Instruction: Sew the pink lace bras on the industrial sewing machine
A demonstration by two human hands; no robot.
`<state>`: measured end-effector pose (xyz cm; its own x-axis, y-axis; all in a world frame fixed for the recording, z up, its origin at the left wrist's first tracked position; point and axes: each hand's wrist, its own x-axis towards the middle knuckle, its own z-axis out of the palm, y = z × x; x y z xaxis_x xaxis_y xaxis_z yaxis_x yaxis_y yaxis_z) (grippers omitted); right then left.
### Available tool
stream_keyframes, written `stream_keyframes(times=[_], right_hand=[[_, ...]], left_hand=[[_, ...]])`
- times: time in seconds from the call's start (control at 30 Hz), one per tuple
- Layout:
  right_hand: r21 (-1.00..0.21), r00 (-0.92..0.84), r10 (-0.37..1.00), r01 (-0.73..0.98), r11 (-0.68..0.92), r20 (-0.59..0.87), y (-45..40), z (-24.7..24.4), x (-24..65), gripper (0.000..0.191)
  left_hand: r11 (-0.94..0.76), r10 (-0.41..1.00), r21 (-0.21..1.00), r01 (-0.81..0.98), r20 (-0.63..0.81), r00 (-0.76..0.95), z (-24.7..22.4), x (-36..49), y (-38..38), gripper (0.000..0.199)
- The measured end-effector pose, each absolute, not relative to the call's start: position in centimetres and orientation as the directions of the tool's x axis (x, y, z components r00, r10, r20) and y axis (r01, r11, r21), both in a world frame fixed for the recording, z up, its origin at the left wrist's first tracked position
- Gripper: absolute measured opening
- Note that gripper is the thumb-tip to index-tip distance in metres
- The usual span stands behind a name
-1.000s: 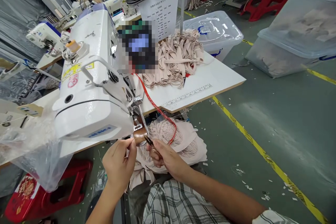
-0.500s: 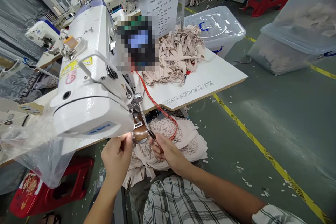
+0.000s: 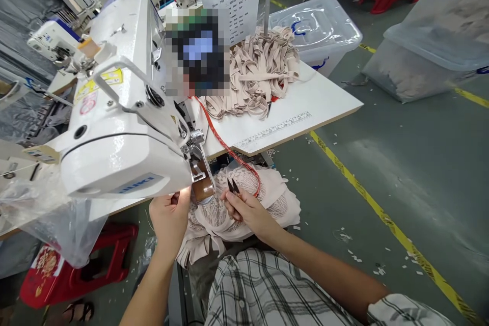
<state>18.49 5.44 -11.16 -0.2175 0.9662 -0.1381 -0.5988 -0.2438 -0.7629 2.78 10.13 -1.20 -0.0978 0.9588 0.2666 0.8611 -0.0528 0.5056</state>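
Gripping snips (image 3: 236, 187), R hand (image 3: 244, 209) has fingers curled tight; L hand (image 3: 168, 218) curls by machine head (image 3: 126, 160), grip unclear. Lace pcs (image 3: 280, 204) lie under R fingers; strip pile (image 3: 263, 74) beyond, prob. lots left, done qty unclear.

Left grip (image 3: 170, 219) and right grip (image 3: 246, 210) curl, forearms (image 3: 324, 269) angled inward.

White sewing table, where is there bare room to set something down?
The white table's right corner is bare, between the strap pile, the printed ruler and the table's edges. It is crowded under the strap pile and, left of that, around the sewing machine. The left hand and the right hand, holding snips, crowd the machine's near end.
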Motion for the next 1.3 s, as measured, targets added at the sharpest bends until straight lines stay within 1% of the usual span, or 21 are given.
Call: stream_keyframes(times=[0.07,0.17,0.2,0.27,0.37,0.47,0.6,0.73,0.83,0.9,0.93,1.0,1.03,1.07,1.1,1.13,1.17,1.2,1.27,1.3], right_hand=[[-0.833,-0.166,0.980,-0.523,-0.180,-0.107,5.8,-10.8,18.5,0.034],[-0.951,-0.063,0.998,-0.305,-0.049,-0.032,7.0,-9.7,18.5,0.022],[-0.974,-0.017,1.000,-0.226,0.015,0.019,7.6,-9.3,18.4,0.018],[-0.979,0.060,0.982,-0.084,0.184,0.179,9.1,-8.5,18.0,0.015],[-0.893,0.080,0.891,0.083,0.442,0.448,11.3,-8.0,17.3,0.018],[-0.784,0.063,0.791,0.200,0.587,0.609,12.6,-8.6,16.8,0.016],[-0.678,0.064,0.696,0.303,0.670,0.715,13.2,-9.7,16.7,0.016],[-0.613,-0.006,0.662,0.372,0.697,0.749,13.5,-9.8,16.9,0.013],[-0.634,-0.052,0.686,0.338,0.695,0.725,12.9,-9.4,17.4,0.020],[-0.714,-0.089,0.750,0.251,0.653,0.655,11.6,-9.0,18.2,0.014],[-0.773,-0.130,0.796,0.191,0.605,0.591,10.6,-8.8,18.8,0.010],[-0.898,-0.306,0.863,0.052,0.437,0.402,8.3,-8.7,20.4,0.010],[-0.949,-0.426,0.856,-0.018,0.315,0.293,7.2,-8.7,21.5,0.012],[-0.980,-0.531,0.824,-0.086,0.180,0.198,6.2,-8.8,22.7,0.014],[-0.986,-0.598,0.790,-0.156,0.054,0.137,5.4,-9.0,23.9,0.014],[-0.971,-0.617,0.780,-0.233,-0.055,0.104,4.8,-9.3,25.2,0.013],[-0.937,-0.587,0.806,-0.321,-0.140,0.081,4.5,-9.7,26.3,0.015],[-0.890,-0.518,0.854,-0.408,-0.202,0.044,4.5,-10.2,27.2,0.022],[-0.807,-0.307,0.948,-0.537,-0.244,-0.082,4.9,-10.9,28.1,0.034],[-0.782,-0.229,0.961,-0.567,-0.260,-0.153,5.2,-11.1,27.9,0.037]], left_hand=[[-0.051,0.961,0.507,0.860,0.259,-0.096,-1.1,2.9,10.1,0.051],[-0.040,0.964,0.495,0.868,0.249,-0.097,-1.1,3.0,10.1,0.047],[-0.042,0.965,0.489,0.871,0.246,-0.092,-1.1,3.0,10.1,0.045],[-0.061,0.967,0.471,0.880,0.247,-0.065,-1.2,2.7,10.2,0.041],[-0.099,0.962,0.420,0.902,0.273,-0.021,-1.6,2.2,10.3,0.042],[-0.140,0.952,0.369,0.919,0.304,0.024,-1.9,1.7,10.7,0.040],[-0.216,0.923,0.274,0.937,0.371,0.105,-2.1,1.5,11.0,0.036],[-0.320,0.845,0.129,0.939,0.487,0.221,-2.3,1.1,10.7,0.038],[-0.474,0.734,0.046,0.879,0.572,0.366,-2.4,0.4,9.7,0.026],[-0.637,0.629,-0.022,0.771,0.563,0.536,-2.5,0.1,9.0,0.021],[-0.720,0.560,-0.050,0.692,0.546,0.623,-2.6,0.0,8.7,0.021],[-0.846,0.428,-0.069,0.528,0.503,0.751,-2.8,0.0,8.5,0.023],[-0.885,0.378,-0.061,0.462,0.486,0.788,-2.9,0.0,8.7,0.025],[-0.908,0.351,-0.041,0.417,0.468,0.811,-2.9,0.0,8.9,0.028],[-0.920,0.344,-0.017,0.393,0.446,0.826,-2.9,0.0,9.2,0.030],[-0.923,0.347,-0.001,0.385,0.431,0.833,-2.9,-0.1,9.5,0.029],[-0.920,0.354,0.001,0.392,0.436,0.828,-2.8,-0.2,9.8,0.026],[-0.911,0.364,-0.003,0.412,0.463,0.808,-2.7,-0.2,10.1,0.022],[-0.876,0.413,0.009,0.483,0.532,0.739,-2.6,-0.2,10.5,0.014],[-0.845,0.456,0.031,0.534,0.564,0.689,-2.6,0.0,10.5,0.012]])
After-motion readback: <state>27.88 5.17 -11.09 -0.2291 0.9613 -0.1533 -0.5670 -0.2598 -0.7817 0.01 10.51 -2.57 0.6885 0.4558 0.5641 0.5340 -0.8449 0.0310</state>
